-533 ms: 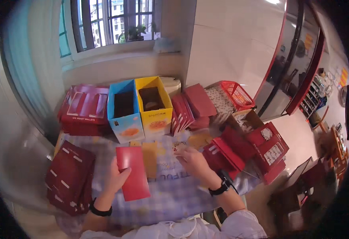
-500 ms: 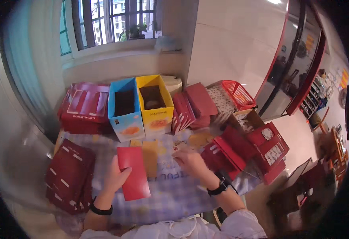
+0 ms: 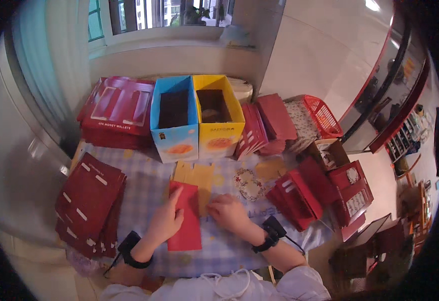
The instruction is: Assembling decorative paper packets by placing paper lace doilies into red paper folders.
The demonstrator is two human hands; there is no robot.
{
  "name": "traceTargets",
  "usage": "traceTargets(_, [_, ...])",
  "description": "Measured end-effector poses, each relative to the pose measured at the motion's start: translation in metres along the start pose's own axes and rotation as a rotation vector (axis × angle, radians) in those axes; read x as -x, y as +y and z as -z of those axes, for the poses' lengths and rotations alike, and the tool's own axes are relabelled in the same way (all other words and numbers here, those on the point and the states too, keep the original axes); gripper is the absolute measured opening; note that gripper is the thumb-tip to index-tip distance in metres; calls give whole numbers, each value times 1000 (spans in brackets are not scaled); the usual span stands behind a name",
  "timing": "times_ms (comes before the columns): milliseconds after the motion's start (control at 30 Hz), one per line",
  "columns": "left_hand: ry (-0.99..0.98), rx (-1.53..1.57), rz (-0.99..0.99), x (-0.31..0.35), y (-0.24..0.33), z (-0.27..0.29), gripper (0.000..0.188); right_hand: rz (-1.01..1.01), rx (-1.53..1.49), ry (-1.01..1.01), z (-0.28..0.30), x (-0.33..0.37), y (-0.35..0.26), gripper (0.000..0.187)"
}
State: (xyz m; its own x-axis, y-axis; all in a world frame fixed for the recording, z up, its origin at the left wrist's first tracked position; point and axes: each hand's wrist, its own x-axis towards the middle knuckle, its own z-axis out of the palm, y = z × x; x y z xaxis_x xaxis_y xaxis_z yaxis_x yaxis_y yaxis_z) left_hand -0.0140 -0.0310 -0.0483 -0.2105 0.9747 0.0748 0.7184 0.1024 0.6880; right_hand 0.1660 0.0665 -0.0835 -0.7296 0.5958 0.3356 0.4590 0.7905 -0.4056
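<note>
A flat red envelope [image 3: 190, 228] lies over a yellow cardboard piece [image 3: 205, 178] at the middle of the table. My left hand [image 3: 165, 221] is on the envelope's left side, index finger stretched along its surface and thumb on top, holding it. Just right of the envelope, my right hand [image 3: 231, 214] is closed, its fingertips curled together beside the cardboard piece. Whatever those fingertips hold, if anything, is hidden. Beyond that hand lies a small floral-patterned sheet [image 3: 249, 184].
Dark red packs [image 3: 90, 200] are stacked at the left. Behind stand larger packs [image 3: 116, 108], a blue box [image 3: 174, 138] and a yellow box [image 3: 221, 135]. At the right are red envelopes [image 3: 300, 195], an open carton [image 3: 325, 155] and a red basket [image 3: 322, 118].
The red envelope has been lowered and straightened over the cardboard piece, and my left hand has shifted up along it. My right hand has drawn in toward the envelope. The view has shifted.
</note>
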Motion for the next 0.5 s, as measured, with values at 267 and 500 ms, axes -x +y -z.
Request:
traceTargets(267, [-26, 48, 4, 3, -1, -1, 38, -38, -4, 18, 0, -2, -5, 10])
traceTargets(500, [7, 23, -42, 3, -1, -2, 36, 90, 48, 68, 0, 2, -3, 11])
